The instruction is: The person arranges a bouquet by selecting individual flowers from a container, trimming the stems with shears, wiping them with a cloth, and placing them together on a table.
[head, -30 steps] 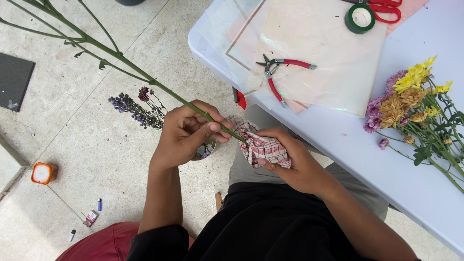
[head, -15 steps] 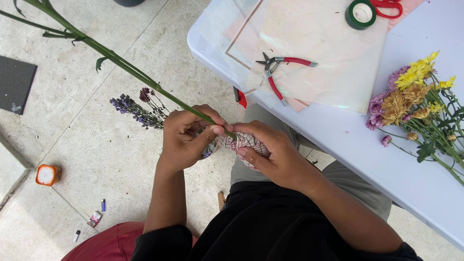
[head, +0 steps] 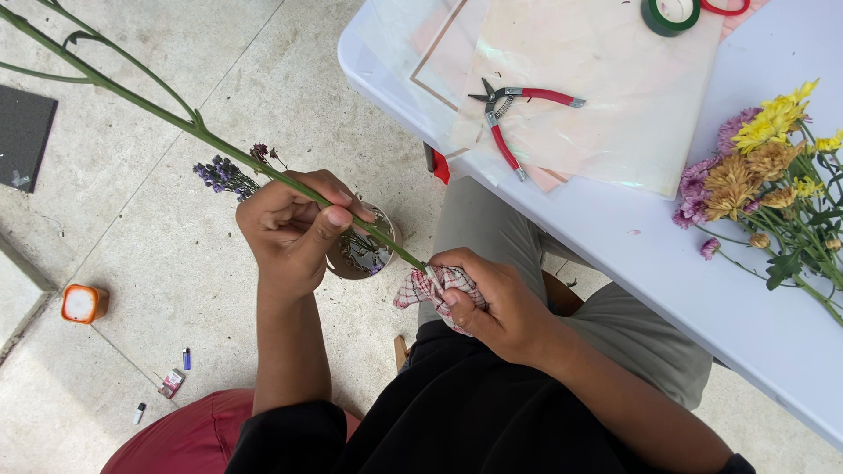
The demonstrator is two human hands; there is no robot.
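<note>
- Long green stem [head: 219,140] is pinched in the left hand [head: 294,233], thumb over fingers; grip closed on the stem partway along, likely to keep it steady and angled.
- Stem runs from 10 o'clock at the frame corner down to 4 o'clock, its lower end ending at the right hand [head: 496,303].
- Checked cloth [head: 430,290] is bunched in the right hand; grip closed on cloth, wrapped round the stem's end, apparently for wiping or padding.
- Hands are held apart over the lap, left at 9 o'clock of right.
- Small cup [head: 364,254] with purple sprigs [head: 224,175] is seen on the floor just beyond the left hand.
- Red-handled snips [head: 518,110] are laid on sheets on the white tabletop [head: 615,237], at 1 o'clock; flower bunch [head: 764,167] at 2 o'clock, green tape roll [head: 672,13] at 12.
</note>
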